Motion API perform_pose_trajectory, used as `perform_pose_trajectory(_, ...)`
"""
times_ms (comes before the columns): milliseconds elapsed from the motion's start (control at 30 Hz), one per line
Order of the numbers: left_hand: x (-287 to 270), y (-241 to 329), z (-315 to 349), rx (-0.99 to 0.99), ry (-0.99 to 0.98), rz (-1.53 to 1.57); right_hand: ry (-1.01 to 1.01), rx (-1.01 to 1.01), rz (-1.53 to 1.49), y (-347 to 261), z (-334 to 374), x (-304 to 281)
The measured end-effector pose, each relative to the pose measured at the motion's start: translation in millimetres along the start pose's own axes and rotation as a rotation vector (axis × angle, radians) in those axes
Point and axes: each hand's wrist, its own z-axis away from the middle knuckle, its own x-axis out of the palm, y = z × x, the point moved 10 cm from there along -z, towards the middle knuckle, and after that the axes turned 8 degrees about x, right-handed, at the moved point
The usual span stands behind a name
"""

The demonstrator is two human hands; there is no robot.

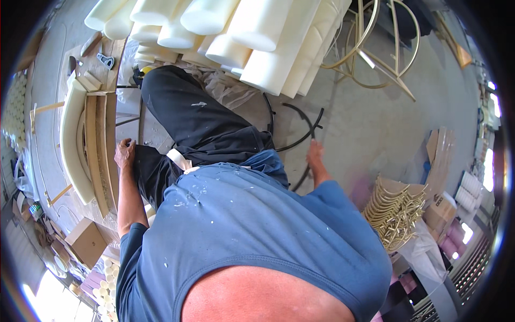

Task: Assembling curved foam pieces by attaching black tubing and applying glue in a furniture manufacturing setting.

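Observation:
My left hand (125, 154) is beside my left knee, next to the edge of the workbench; its fingers are loosely bent and apart, and nothing shows in them. My right hand (316, 154), slightly blurred, is out to the right, low over the floor. Its fingers are closed around a black curved tube (306, 177), which shows on both sides of the fist. Another black curved tube (296, 144) crosses it, and a further black tube (269, 111) lies near my trouser leg.
Thick white foam rolls (257, 27) are piled ahead. A gold metal frame (370, 67) stands at far right, with stacked gold curved pieces (394, 206) nearer. A curved cream padded piece (75, 142) sits on the left bench, by a cardboard box (86, 241).

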Motion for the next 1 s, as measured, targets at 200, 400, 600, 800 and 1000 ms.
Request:
perform_pose_trajectory(200,-17,-32,15,-0.013,0.016,-0.046,-0.577,0.499,-0.161,-25,134,85)
perform_pose_trajectory(400,0,-22,-2,0.021,-0.01,0.004,-0.51,-0.363,0.171,-62,124,67)
perform_pose_trajectory(600,-31,-40,3,0.004,0.021,-0.017,0.054,-0.062,-0.12,81,14,-46)
perform_pose_trajectory(800,-54,-43,8,-0.05,0.043,-0.124,0.015,-0.151,1.192,61,-18,17)
perform_pose_trajectory(1000,17,-6,-2,0.05,-0.016,0.084,0.015,-0.245,0.23,45,-5,-6)
